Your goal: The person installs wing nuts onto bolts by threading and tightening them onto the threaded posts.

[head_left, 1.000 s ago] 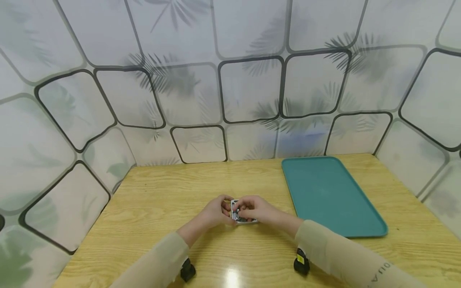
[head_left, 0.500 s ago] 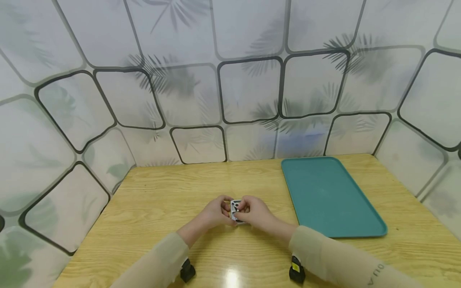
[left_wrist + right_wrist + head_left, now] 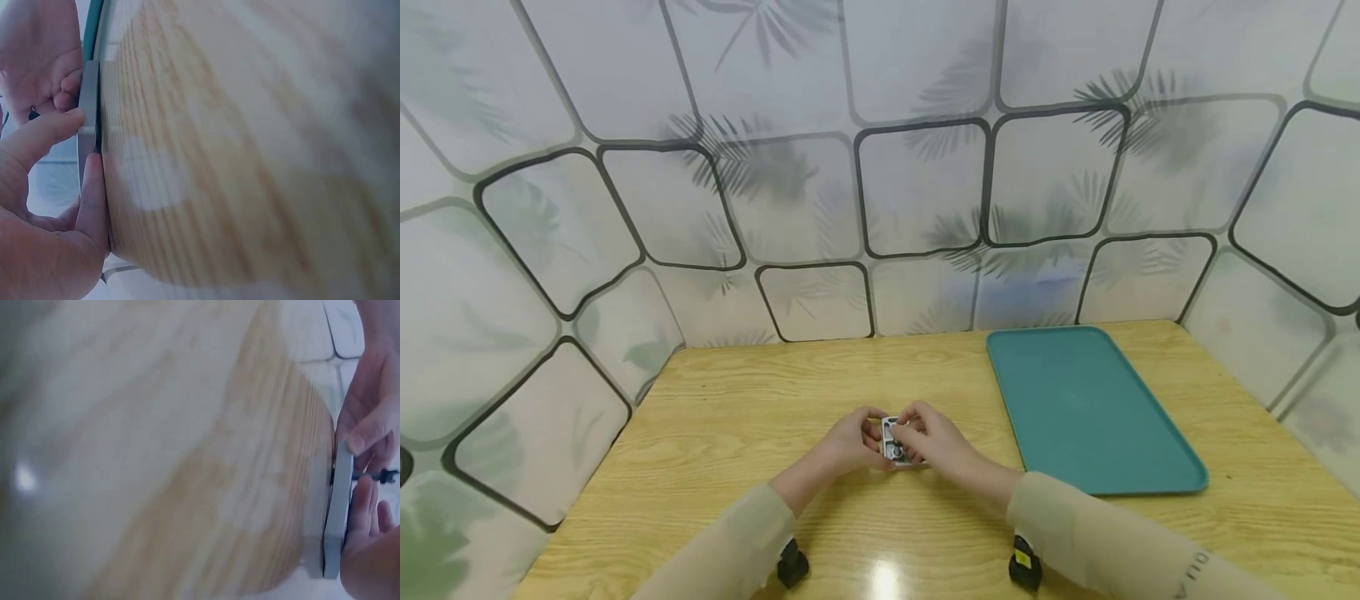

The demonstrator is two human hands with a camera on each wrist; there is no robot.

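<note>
A small silver plate with cut-out slots (image 3: 887,446) lies between my hands, low over the table. My left hand (image 3: 848,443) grips its left end; in the left wrist view the thumb and fingers hold the edge of the metal plate (image 3: 89,103). A thin dark post with a notched part (image 3: 375,477) stands out from the plate's face. My right hand (image 3: 938,440) is over the plate's right half, thumb and index finger pinched together at the post's upper end. These fingertips are out of frame in the right wrist view, and the hand hides part of the plate.
A teal tray (image 3: 1082,408) lies to the right on the wooden table (image 3: 775,375). Leaf-patterned fabric walls (image 3: 925,183) stand behind the table and along both sides. A black wrist mount (image 3: 1025,562) hangs below my right sleeve, and another (image 3: 792,564) below the left.
My right fingertips have shifted over the plate, first toward its right side, then back left and toward its far edge, uncovering its near part. My left hand has kept its hold.
</note>
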